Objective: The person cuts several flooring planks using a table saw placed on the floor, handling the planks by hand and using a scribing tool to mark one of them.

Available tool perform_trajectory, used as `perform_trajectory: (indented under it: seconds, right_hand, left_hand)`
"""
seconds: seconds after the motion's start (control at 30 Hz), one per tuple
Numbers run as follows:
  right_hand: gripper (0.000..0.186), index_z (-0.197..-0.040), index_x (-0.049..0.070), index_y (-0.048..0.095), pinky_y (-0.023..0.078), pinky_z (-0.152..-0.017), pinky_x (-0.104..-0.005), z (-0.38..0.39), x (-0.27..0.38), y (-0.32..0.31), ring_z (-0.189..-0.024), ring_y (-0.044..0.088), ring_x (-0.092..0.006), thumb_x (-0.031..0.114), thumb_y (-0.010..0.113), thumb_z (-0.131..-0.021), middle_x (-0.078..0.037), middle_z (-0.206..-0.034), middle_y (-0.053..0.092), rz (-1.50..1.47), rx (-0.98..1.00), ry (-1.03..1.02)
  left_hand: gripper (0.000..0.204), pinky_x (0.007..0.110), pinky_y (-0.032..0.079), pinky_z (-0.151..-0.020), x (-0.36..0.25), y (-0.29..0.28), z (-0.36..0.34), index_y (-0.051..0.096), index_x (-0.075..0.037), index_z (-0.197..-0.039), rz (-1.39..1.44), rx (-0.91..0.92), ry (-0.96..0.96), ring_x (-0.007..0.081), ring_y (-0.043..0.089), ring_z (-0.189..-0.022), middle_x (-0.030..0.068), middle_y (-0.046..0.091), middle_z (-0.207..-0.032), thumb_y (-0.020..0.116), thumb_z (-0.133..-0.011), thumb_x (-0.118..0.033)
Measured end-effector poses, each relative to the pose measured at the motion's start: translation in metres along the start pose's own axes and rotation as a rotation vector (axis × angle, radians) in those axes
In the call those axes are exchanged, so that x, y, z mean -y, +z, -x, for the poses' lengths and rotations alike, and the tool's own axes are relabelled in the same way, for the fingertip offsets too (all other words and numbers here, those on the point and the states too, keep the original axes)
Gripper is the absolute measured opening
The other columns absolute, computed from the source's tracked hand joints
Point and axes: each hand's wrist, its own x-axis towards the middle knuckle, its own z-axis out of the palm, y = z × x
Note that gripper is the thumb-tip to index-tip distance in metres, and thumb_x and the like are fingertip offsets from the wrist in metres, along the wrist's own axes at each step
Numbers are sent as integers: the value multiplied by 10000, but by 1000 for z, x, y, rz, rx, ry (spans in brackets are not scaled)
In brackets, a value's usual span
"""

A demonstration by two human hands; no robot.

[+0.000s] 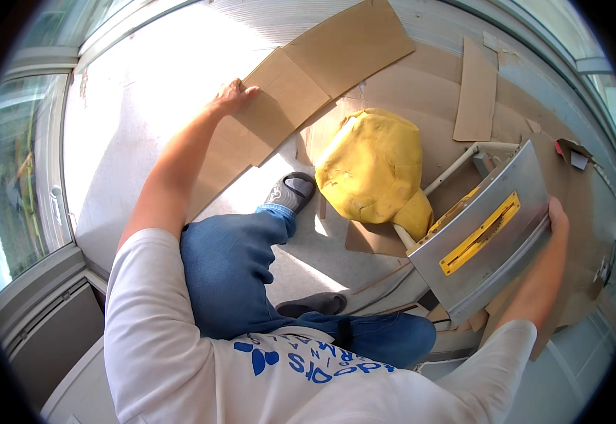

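My left hand [233,97] grips a long, creased cardboard strip [301,71] that runs from the upper middle down toward my left leg. My right hand [558,216] holds the outer edge of a tilted metal table saw [477,251], which has a yellow insert plate [479,233] and pale tubular legs [449,169]. A crumpled yellow bag or cover [364,162] lies between the cardboard and the saw, over part of its tubing. The fingertips of my right hand are partly hidden by the saw's edge.
Flattened cardboard sheets and a loose strip [474,92] lie beyond the saw. A small red-and-dark box [573,152] is at the right. Glazed framed panels [28,177] line both sides. My feet in dark slip-on shoes [290,194] rest on the pale floor, near a dark cable.
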Motion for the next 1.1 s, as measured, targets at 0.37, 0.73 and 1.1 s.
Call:
perform_trajectory:
  seconds: [0.37, 0.73, 1.1]
  right_hand:
    - [547, -1177, 30, 689, 537, -922, -394, -20, -14, -21, -1038, 672, -245, 507, 521, -966, -119, -1159, 706, -137, 106, 207]
    - [394, -1325, -56, 589, 488, -1026, -344, 32, -57, -10, -1213, 605, -259, 145, 638, -990, -149, -1292, 655, -730, -970, -717]
    - [525, -1478, 3, 455, 449, -1072, -464, 275, -66, 165, -1249, 576, -410, 290, 515, -1043, -259, -1400, 556, -211, -887, -248]
  left_hand:
    - [858, 545, 366, -1157, 56, 33, 37, 415, -59, -1510, -230, 284, -148, 335, 458, -1425, 178, 543, -1458, 711, -876, -555]
    - [1119, 429, 457, -1121, 60, 76, 28, 385, 133, -1458, -200, 258, -132, 358, 522, -1364, 283, 514, -1455, 769, -768, -661]
    - [462, 351, 525, -871, 48, 17, 84, 636, 36, -1170, 530, 81, 115, 181, 622, -962, 112, 708, -1067, 668, -1030, -403]
